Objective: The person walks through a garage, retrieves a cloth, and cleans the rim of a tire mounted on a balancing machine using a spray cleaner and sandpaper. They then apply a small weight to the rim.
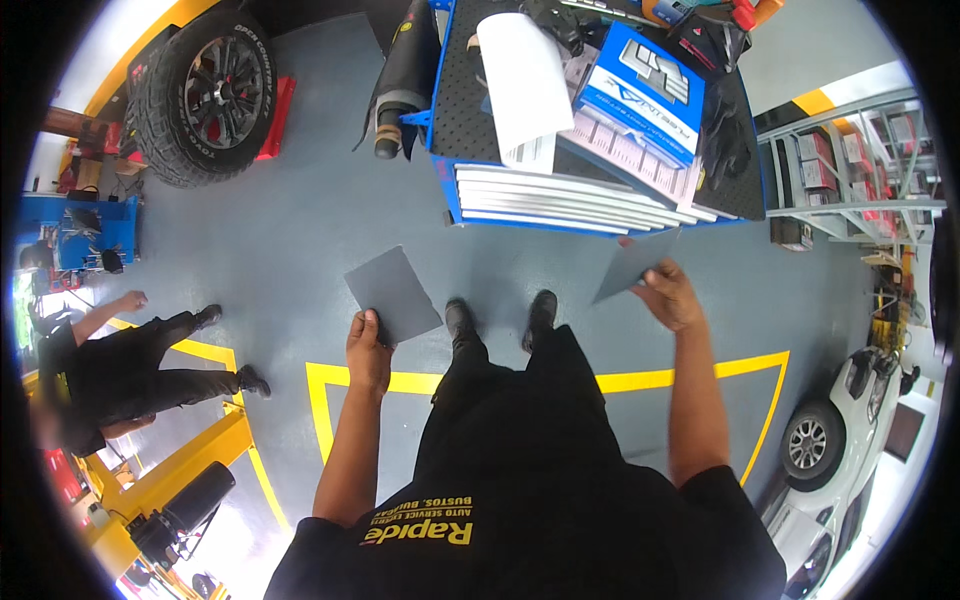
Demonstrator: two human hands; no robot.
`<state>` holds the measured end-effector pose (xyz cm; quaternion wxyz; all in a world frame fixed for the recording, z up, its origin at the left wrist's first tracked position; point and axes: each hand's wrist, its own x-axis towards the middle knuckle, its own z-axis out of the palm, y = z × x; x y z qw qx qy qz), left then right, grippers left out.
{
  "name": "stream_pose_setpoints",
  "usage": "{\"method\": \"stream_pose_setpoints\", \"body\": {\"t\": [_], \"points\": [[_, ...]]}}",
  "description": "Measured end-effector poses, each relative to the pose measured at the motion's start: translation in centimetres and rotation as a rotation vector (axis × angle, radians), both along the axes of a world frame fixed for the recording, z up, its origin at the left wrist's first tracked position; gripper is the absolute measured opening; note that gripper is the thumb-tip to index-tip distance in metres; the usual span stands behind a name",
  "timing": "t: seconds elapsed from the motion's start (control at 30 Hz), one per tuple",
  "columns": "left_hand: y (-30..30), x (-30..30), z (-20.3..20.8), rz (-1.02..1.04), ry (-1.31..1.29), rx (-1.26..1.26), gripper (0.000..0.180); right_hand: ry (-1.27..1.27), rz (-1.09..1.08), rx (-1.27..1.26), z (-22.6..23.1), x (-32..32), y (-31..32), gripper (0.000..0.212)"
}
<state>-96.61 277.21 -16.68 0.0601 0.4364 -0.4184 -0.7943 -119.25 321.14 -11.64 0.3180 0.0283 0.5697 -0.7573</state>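
Grey sheet point(398, 292): pinched, left hand point(368, 356);
Second sheet point(622, 273): pinched, right hand point(673, 298);
Handling: apparently carrying; next likely needs steady grips

Held one sheet point(396, 292) in left hand point(369, 352), another sheet point(628, 270) in right hand point(674, 298), before tool cart point(500, 195), with car point(868, 440) at right.

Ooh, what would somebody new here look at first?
Probably the thin grey rectangular sheet in the left hand and another grey sheet in the right hand. Next, the big black-tyred wheel at upper left, then the blue-and-white box on the cluttered blue cabinet at the top.
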Motion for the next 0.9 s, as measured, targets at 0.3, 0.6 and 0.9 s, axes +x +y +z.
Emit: {"method": "stream_pose_setpoints", "body": {"t": [0.3,0.6,0.9], "points": [[8.2,-1.1,0.5,-0.158,-0.101,0.019,0.035,-0.070,-0.202,-0.504,-10.7,-6.7,-2.4,0.036],[11.3,-6.6,9.6,-0.342,-0.083,-0.066,0.035,-0.063,-0.019,-0.239,-6.5,-0.5,1.5,0.056],[8.5,-16.1,5.4,-0.870,-0.138,-0.355,0.047,-0.003,0.165,0.244,-2.3,5.9,5.4,0.045]]}}
